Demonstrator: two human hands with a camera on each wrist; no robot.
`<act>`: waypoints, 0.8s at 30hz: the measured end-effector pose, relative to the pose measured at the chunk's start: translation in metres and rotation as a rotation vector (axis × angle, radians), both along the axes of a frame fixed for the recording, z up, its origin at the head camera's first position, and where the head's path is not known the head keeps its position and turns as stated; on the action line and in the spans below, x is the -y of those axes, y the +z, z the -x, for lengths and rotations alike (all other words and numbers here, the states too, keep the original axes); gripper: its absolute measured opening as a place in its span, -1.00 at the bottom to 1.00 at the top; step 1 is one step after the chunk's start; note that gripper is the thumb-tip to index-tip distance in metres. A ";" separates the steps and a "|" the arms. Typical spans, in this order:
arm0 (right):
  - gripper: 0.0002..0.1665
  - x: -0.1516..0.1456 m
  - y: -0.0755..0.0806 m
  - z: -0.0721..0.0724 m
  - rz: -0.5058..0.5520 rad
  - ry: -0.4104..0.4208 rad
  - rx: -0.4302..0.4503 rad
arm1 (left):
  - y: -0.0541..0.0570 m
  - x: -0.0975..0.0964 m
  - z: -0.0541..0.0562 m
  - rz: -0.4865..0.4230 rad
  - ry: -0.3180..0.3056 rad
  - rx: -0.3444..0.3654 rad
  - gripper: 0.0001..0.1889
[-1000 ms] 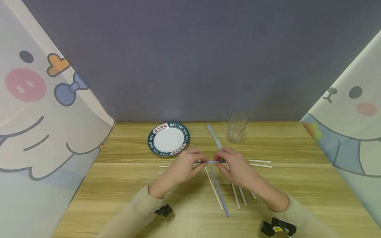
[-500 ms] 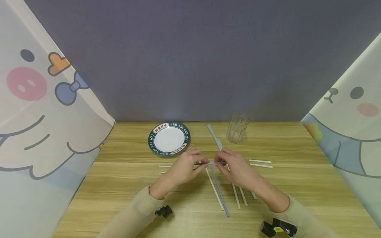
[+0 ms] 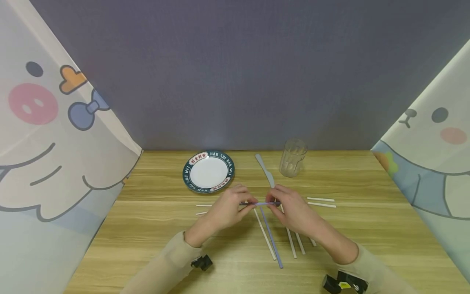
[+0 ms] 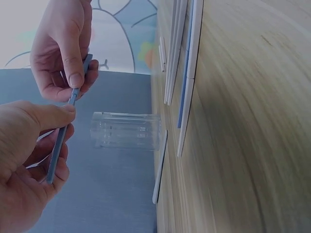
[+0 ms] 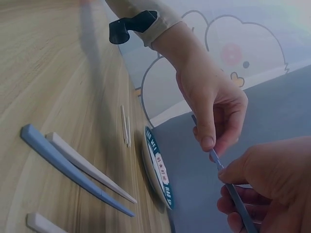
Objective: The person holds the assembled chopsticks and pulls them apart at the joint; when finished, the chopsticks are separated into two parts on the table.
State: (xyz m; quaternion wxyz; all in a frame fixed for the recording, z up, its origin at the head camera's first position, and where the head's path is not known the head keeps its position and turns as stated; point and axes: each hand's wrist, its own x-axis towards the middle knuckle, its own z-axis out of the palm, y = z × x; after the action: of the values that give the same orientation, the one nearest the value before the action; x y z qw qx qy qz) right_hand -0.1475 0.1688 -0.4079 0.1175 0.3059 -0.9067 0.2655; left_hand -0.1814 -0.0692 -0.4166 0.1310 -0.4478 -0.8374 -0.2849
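Note:
A blue chopstick (image 3: 262, 203) is held crosswise above the table by both hands, with a narrow joint near its middle in the left wrist view. My left hand (image 3: 228, 206) pinches one half between thumb and fingers. The other half is pinched by my right hand (image 3: 292, 208), thumb close to the joint. Below the hands, a second blue chopstick (image 3: 272, 241) lies on the table beside a white chopstick (image 3: 266, 236). Several more white chopsticks (image 3: 290, 241) lie under and beside my right hand, partly hidden by it.
Behind the hands are a green-rimmed plate (image 3: 208, 172), a pale table knife (image 3: 264, 168) and a clear glass (image 3: 293, 158). Short white sticks lie at the right (image 3: 320, 199) and at the left (image 3: 202, 206), partly behind my left arm. A grey wall closes the back.
Both hands keep their pinch on the blue chopstick. They and the chopstick have shifted very slightly toward the front of the table; the other things have not moved.

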 end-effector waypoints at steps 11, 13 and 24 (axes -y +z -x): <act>-0.84 -0.018 -0.009 -0.001 -0.010 -0.050 0.029 | -0.011 0.017 0.004 0.074 0.011 -0.007 -0.93; -0.84 -0.024 -0.013 -0.002 -0.024 -0.070 0.020 | -0.014 0.024 0.005 0.090 0.028 -0.003 -0.93; -0.79 -0.077 -0.030 0.004 -0.102 -0.160 -0.040 | -0.034 0.061 0.010 0.091 0.135 0.015 -0.91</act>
State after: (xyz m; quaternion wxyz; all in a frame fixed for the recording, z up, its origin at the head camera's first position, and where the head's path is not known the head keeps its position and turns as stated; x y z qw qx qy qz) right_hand -0.1511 0.2457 -0.4379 0.1404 0.2432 -0.9381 0.2025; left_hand -0.1912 -0.1302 -0.4507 0.1229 -0.3938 -0.8787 -0.2404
